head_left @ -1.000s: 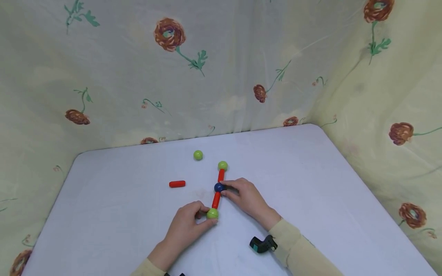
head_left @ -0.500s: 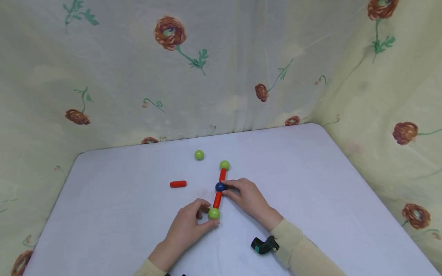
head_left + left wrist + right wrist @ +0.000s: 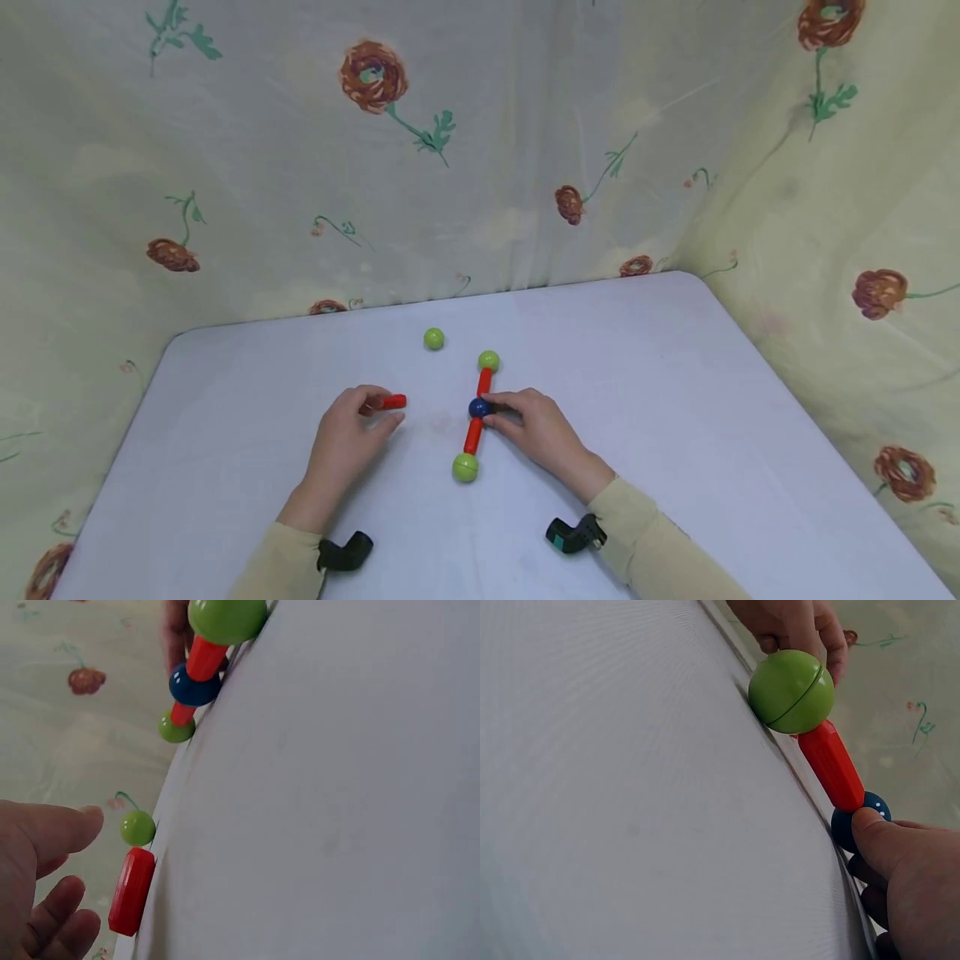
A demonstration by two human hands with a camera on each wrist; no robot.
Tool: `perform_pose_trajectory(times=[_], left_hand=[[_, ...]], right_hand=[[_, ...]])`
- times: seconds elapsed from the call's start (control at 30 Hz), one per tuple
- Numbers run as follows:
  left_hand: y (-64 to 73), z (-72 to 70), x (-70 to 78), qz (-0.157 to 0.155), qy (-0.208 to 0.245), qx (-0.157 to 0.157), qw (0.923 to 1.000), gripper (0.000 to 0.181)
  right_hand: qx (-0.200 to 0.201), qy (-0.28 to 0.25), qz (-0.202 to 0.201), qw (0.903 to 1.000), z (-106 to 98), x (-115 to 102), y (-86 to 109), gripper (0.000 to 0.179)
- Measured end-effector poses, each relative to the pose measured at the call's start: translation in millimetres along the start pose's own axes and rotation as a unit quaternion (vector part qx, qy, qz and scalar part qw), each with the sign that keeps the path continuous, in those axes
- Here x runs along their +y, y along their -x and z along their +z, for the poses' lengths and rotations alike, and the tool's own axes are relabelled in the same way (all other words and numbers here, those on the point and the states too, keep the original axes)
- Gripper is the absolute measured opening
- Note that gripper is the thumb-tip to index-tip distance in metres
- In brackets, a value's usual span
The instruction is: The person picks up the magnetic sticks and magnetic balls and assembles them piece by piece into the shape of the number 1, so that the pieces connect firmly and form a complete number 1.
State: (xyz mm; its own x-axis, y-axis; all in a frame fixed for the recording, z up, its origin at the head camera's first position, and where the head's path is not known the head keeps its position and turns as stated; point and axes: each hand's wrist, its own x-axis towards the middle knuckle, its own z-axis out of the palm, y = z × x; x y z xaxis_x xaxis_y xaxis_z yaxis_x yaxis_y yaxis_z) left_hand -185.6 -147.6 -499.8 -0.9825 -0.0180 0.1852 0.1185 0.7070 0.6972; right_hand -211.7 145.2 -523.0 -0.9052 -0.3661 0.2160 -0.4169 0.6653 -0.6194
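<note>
My right hand [image 3: 543, 432] pinches a blue ball [image 3: 479, 407] between thumb and fingers. A red rod [image 3: 483, 382] runs from this ball to a green ball [image 3: 489, 360] at the far end. On the near side another red rod [image 3: 473, 436] joins it to a second green ball [image 3: 465, 467]. My left hand [image 3: 345, 437] is at a loose red rod [image 3: 393, 402] lying on the table, its fingers covering the rod's left end in the head view. In the left wrist view, thumb and fingers stand apart, with a gap to the loose rod [image 3: 133, 891].
A loose green ball [image 3: 433, 338] lies toward the back of the white table [image 3: 615, 350]. Behind and to the right hangs a flowered curtain [image 3: 480, 167]. Black wrist devices [image 3: 347, 552] sit at both sleeves.
My left hand has left the near green ball and moved left and away from me to the loose red rod. My right hand stays on the blue ball.
</note>
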Motion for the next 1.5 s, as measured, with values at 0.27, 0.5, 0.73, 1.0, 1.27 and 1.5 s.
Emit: perform_pose_trajectory(times=[0.27, 0.5, 0.73, 1.0, 1.27, 1.5], left_hand=[[-12.6, 1.3, -17.3, -0.023, -0.044, -0.012, 0.9987, 0.042], [-13.9, 4.2, -20.2, -0.015, -0.059, -0.007, 0.9981, 0.036], [-14.5, 5.5, -24.1, -0.003, -0.062, 0.005, 0.9980, 0.030], [-14.2, 8.8, -27.2, 0.007, -0.066, 0.007, 0.9977, 0.028], [-12.3, 7.6, -24.7, 0.006, -0.061, 0.013, 0.9980, 0.026], [-12.0, 6.4, -24.8, 0.004, -0.060, 0.014, 0.9981, 0.026]], right_hand=[[-0.004, -0.006, -0.003, 1.0000, 0.1, -0.7, -0.1, 0.039], [-0.005, -0.001, -0.007, 1.0000, -2.1, -1.8, -3.7, 0.039], [-0.015, 0.001, -0.004, 0.9999, -4.2, -0.7, -11.3, 0.038], [-0.018, 0.014, 0.005, 0.9997, -6.0, 1.5, -21.2, 0.039], [-0.007, 0.016, 0.022, 0.9996, -3.8, 7.0, -30.5, 0.039], [0.001, 0.005, 0.029, 0.9996, -2.2, 9.9, -35.0, 0.039]])
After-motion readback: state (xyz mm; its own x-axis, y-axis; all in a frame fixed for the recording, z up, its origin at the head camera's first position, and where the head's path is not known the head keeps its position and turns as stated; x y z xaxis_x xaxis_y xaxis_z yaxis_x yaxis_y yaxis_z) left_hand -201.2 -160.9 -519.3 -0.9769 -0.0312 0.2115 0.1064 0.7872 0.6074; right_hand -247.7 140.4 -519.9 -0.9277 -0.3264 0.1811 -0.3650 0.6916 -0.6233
